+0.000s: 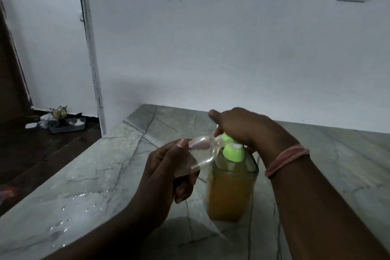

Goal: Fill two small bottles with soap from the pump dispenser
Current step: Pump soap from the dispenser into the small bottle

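Soap, amber and murky, filled the pump dispenser (231, 188) that stood upright on the marble counter (101, 167), its long axis vertical; its base was smeared by motion blur, so where it met the stone was hard to make out. The green pump head (232, 150) sat at the top, and the spout itself was mostly covered by the right hand (236, 126), whose palm and fingers lay over the pump from above; whether those fingers curled round the spout or merely pressed on it could not be told. A small clear bottle (202, 152) lay tilted, its long axis running from lower left up to the right, with its mouth pointed at the spout and touching or just beside it; the clear plastic blurred into the hand behind it, so its outline and any soap inside were hard to read. The left hand (166, 173) held that bottle in a closed grip, thumb on top and fingers curled beneath. A pink band (285, 160) circled the right wrist. Both forearms were cut off by the lower edge. Water droplets (69, 211) glinted on the counter's near left part. Only one small bottle showed.
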### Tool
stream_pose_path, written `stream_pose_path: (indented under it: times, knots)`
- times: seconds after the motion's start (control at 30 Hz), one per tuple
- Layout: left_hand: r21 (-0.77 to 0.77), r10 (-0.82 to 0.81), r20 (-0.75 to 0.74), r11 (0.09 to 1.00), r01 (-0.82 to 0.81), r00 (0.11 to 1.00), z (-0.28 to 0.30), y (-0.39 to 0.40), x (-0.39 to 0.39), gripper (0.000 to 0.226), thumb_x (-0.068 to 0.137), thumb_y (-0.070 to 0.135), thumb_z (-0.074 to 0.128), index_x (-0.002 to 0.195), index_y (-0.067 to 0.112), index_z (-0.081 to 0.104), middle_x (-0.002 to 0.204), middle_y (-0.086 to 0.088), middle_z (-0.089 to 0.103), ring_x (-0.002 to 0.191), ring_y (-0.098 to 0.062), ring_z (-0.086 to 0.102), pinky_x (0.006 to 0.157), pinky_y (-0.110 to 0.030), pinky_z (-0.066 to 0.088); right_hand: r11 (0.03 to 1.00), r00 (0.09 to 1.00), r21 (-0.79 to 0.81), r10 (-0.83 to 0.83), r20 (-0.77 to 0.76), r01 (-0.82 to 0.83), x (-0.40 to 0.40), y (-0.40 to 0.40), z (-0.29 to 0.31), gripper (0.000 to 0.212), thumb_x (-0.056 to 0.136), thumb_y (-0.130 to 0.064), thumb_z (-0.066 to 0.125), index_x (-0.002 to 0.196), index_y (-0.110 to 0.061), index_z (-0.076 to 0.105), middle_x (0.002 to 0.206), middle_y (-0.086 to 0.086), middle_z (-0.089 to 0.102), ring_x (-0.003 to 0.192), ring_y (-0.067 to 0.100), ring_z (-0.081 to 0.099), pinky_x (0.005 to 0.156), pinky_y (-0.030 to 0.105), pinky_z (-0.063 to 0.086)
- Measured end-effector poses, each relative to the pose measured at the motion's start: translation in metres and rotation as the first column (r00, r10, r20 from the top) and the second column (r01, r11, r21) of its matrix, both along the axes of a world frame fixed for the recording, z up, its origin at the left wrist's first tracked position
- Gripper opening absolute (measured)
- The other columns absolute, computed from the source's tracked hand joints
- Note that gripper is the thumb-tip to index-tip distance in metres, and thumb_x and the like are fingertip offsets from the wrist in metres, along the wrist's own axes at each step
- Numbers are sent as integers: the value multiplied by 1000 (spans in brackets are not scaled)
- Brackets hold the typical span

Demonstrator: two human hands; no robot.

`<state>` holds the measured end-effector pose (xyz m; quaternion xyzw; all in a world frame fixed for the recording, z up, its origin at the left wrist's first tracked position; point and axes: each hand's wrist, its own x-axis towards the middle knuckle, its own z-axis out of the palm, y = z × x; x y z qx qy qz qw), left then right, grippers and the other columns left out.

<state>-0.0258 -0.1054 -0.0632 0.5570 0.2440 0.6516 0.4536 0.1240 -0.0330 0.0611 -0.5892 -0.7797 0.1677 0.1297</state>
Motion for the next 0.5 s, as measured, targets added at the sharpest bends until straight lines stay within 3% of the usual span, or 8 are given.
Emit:
stream_pose_path:
  times: [0.17, 0.3, 0.37, 0.5]
  knots:
    - [-19, 10, 5, 1000, -9, 1000, 3, -4, 2, 42, 92, 46, 55, 108, 12, 73, 56, -12, 50, 38, -12, 38, 39, -19, 35, 999, 998, -50, -6, -69, 3, 1, -9, 6, 58, 104, -55, 26, 139, -19, 56, 148, 12, 47, 129, 32, 48, 101, 37, 39]
    - [1, 2, 2, 1000, -2, 1000, 4, -6, 2, 40, 94, 44, 55, 107, 11, 73, 58, -13, 50, 39, -11, 39, 39, -19, 35, 996, 993, -64, -66, -98, 59, 2, -13, 10, 73, 97, -68, 28, 129, -12, 63, 130, 11, 58, 103, 26, 58, 93, 39, 49]
    - [15, 2, 9, 1000, -2, 1000, 4, -4, 2, 37, 97, 41, 56, 110, 10, 72, 58, -13, 49, 39, -11, 38, 39, -19, 35, 998, 996, -7, -65, -60, 65, 0, -12, 10, 69, 101, -61, 27, 131, -9, 61, 125, 15, 59, 97, 25, 54, 90, 35, 44]
    - [-18, -12, 27, 1000, 13, 1000, 2, -3, 1, 42, 96, 42, 55, 117, 10, 72, 58, -11, 50, 39, -11, 38, 38, -20, 35, 998, 998, -20, -59, 10, 59, -3, -8, 7, 55, 108, -43, 24, 143, -10, 50, 147, 18, 47, 128, 33, 49, 98, 35, 40]
